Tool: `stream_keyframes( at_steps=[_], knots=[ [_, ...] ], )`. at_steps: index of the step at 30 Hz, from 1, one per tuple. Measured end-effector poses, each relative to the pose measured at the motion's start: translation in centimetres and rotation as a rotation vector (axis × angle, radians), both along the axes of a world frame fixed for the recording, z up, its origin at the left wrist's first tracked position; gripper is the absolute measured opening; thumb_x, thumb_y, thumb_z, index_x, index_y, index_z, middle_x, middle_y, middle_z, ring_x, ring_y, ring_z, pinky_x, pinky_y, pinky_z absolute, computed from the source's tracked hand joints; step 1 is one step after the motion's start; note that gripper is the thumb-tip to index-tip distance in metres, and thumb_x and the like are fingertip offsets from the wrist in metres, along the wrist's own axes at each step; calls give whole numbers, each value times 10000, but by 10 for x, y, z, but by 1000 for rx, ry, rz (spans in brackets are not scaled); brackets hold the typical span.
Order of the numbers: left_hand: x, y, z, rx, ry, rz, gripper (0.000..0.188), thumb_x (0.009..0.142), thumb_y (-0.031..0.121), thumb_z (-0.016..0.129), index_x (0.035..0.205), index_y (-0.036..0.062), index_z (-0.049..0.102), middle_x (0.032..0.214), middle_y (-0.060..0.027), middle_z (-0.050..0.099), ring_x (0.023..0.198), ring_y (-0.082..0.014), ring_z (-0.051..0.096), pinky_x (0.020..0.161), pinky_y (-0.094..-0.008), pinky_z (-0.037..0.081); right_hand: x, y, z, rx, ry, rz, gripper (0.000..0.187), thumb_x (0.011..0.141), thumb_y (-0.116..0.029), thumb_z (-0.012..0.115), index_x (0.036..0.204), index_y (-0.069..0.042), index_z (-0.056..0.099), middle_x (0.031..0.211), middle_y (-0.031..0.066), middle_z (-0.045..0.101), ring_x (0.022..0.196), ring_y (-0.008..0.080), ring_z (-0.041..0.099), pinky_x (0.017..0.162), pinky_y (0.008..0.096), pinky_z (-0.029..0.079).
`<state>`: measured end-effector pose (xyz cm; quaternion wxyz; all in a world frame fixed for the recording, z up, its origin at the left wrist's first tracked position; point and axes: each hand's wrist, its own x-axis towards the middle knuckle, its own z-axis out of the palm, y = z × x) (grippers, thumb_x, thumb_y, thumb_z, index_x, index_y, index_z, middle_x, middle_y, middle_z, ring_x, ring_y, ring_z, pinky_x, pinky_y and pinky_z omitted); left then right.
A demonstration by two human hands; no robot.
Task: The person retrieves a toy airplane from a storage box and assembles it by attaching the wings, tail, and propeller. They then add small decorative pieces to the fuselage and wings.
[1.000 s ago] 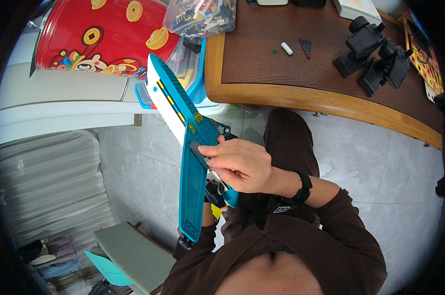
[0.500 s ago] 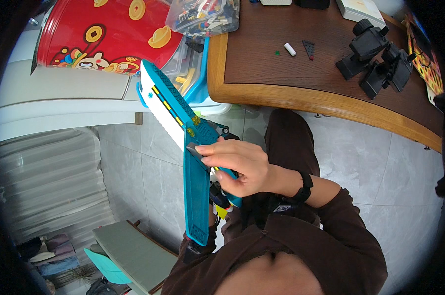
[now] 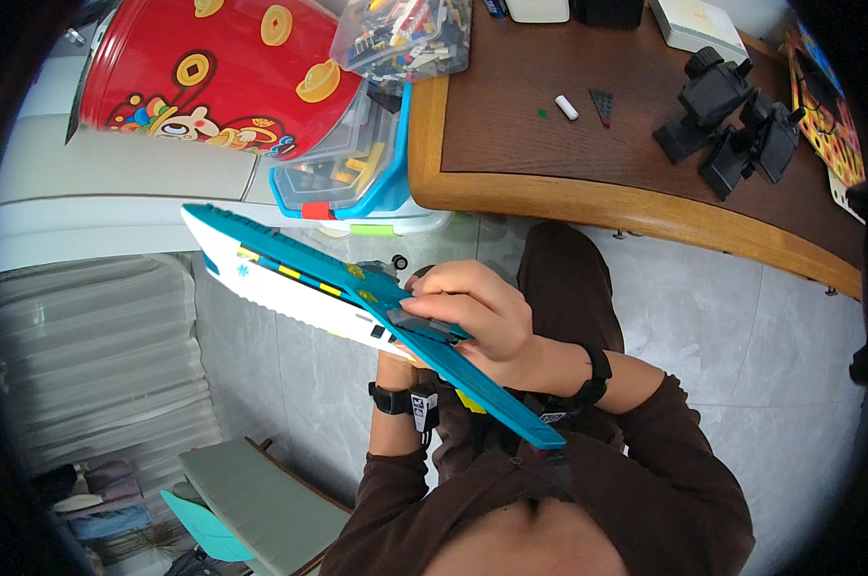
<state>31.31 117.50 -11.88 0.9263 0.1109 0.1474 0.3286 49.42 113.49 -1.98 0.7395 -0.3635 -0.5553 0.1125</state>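
Note:
A teal-and-white toy plane (image 3: 299,286) built from bricks is held tilted in front of my body, its long teal wing (image 3: 496,394) sloping down to the right. My right hand (image 3: 487,312) grips it from above, fingertips on the teal top beside a dark grey piece (image 3: 426,323); the thumb is hidden. Beneath the plane is my left hand (image 3: 403,368), holding it from below, most of its fingers covered by the model. A small black wheel (image 3: 399,262) sticks out at the far side of the plane.
The wooden desk (image 3: 539,158) carries a white cylinder (image 3: 566,108), a dark wedge plate (image 3: 602,106) and black stands (image 3: 731,120). Left of it are a clear box of bricks (image 3: 405,43), a blue-rimmed bin (image 3: 388,187) and a red drum (image 3: 232,72). A grey-green chair (image 3: 261,490) stands lower left.
The plane has swung round: its far tip has moved left and nearer, and its wing now points to the lower right. My left wrist has come into view.

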Motion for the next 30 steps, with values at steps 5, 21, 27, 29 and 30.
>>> stream_keyframes(
  at_steps=[5, 21, 27, 29, 30],
  knots=[
    [-15, -3, -3, -61, 38, 120, 430, 935, 381, 394, 1159, 40, 528, 1100, -199, 572, 1030, -312, 546, 900, -461, 439, 6, -1, -1, 139, -100, -5, 370, 692, -190, 704, 965, 31, 590, 843, 146, 595, 706, 277, 602, 595, 331, 491],
    [9, -7, 44, 117, 157, -50, 350, 940, 241, 451, 1138, -26, 561, 1058, -153, 601, 944, -213, 579, 849, -320, 463, 12, -9, 6, 176, -244, -51, 208, 740, -137, 648, 862, 32, 653, 834, 121, 617, 699, 228, 619, 590, 284, 507],
    [13, -12, 45, 293, 452, 30, 297, 937, 174, 450, 1127, -25, 563, 1025, -116, 617, 902, -178, 588, 830, -288, 465, 6, -7, -1, 177, -228, 0, 221, 724, -143, 652, 867, 26, 647, 842, 125, 615, 734, 240, 628, 626, 301, 526],
    [7, -12, 38, 439, 710, 25, 281, 924, 161, 467, 1109, -23, 569, 1016, -108, 620, 903, -173, 590, 826, -286, 466, 4, -7, -3, 173, -270, 8, 219, 712, -141, 651, 857, 24, 644, 843, 129, 615, 747, 244, 630, 645, 315, 536],
    [7, -12, 35, 513, 768, 12, 278, 915, 158, 473, 1099, -25, 572, 1024, -105, 618, 921, -174, 589, 836, -286, 464, 4, -7, -4, 183, -276, 0, 212, 702, -132, 652, 844, 25, 641, 842, 129, 614, 749, 247, 630, 650, 321, 539]
  ],
)
